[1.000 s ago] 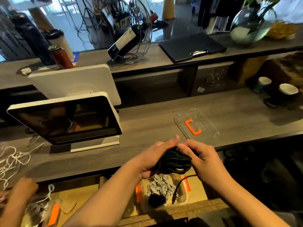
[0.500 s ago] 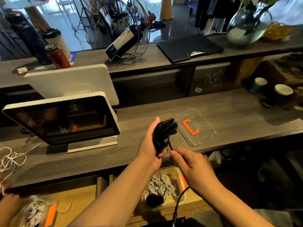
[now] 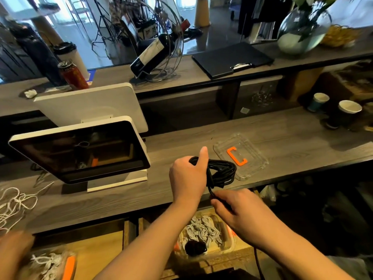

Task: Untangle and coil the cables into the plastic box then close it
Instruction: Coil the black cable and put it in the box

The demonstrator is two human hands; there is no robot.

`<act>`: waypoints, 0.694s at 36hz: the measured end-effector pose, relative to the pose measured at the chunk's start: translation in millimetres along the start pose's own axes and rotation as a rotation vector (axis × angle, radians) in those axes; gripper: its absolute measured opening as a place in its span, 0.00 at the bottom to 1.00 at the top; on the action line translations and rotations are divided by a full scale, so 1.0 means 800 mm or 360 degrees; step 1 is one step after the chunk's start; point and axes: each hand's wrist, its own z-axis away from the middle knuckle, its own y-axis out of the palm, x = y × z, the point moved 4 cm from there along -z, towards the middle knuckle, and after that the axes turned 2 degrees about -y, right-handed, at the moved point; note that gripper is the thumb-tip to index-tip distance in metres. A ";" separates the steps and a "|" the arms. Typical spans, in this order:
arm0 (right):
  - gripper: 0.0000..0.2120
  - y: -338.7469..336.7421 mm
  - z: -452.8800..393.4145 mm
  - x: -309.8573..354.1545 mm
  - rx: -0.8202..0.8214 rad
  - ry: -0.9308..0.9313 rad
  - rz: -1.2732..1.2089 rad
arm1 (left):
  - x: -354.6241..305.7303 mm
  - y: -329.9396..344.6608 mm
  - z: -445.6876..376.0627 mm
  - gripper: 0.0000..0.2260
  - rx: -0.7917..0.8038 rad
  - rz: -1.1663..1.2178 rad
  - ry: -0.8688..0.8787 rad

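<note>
while the left hand (image 3: 188,176) is gripping the black coil (image 3: 221,171) at its near side, thumb up and fingers curling round the bundled loops, the right hand (image 3: 236,209) is pinching the loose tail of the same cable just below the coil, with the rest of that tail trailing down past the right wrist. both hands are working over the near edge of the counter (image 3: 121,201), and the coil is hanging just above it, its far side overlapping the clear lid (image 3: 256,158) in this view.

the cable is looking light, soft and springy: the loops are likely to fan open if the grip slackens, so holding across all the turns at one point, as the left hand is doing, is the safer hold. the tail is probably best guided near the coil, where it is stiffer to steer.

below the counter's near edge, the box (image 3: 230,244) is sitting open, already carrying white coils (image 3: 201,232) and a small black bundle (image 3: 195,247). its lid, with an orange clip (image 3: 236,156), is lying flat toward the right of the counter. more white cable (image 3: 14,205) is lying tangled at the left end, beside a screen (image 3: 80,152). another person's hand (image 3: 14,249) is showing blurred at the lower left.
</note>
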 end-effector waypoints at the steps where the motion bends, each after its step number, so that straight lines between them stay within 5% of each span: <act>1: 0.13 -0.001 0.000 0.000 -0.0005 0.0003 -0.0001 | 0.000 0.000 0.000 0.26 0.0002 -0.0072 0.0066; 7: 0.12 -0.022 0.011 0.001 -0.0061 0.0034 -0.0114 | 0.001 -0.001 -0.003 0.26 0.0050 -0.0511 0.0442; 12: 0.09 -0.049 0.001 -0.008 -0.0020 -0.0080 -0.0072 | 0.003 0.014 -0.002 0.30 0.0583 -0.0887 0.0377; 18: 0.23 -0.070 -0.006 -0.033 -0.0163 -0.0247 -0.0155 | 0.000 0.019 0.025 0.31 0.1219 -0.0148 0.0035; 25: 0.28 -0.071 -0.005 -0.039 -0.0397 -0.0374 -0.0279 | -0.024 0.013 0.028 0.40 0.1492 0.0231 0.0014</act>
